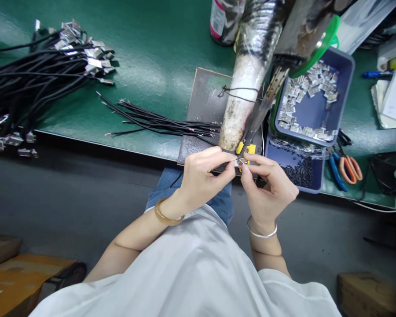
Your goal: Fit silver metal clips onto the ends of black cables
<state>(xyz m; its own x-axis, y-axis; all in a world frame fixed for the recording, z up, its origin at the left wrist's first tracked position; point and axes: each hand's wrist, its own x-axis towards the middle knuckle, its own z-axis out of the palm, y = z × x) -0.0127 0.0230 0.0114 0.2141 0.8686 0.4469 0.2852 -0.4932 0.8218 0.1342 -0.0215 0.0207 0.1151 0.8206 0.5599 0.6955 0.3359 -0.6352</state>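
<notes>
My left hand pinches a small whitish connector between thumb and forefinger, just below the yellow-tipped fixture. Facing it, my right hand has its thumb and fingers pressed together close to the connector; what they hold is too small to make out. Short black cables with stripped ends lie left of the fixture, partly on a dark board. A wrapped white tube comes down to the board beside a metal rod.
Bundled black cables with metal plugs lie at the left. A blue-grey bin of metal connectors rests above a bin of small black parts. Orange-handled scissors and a blue pen are farther right.
</notes>
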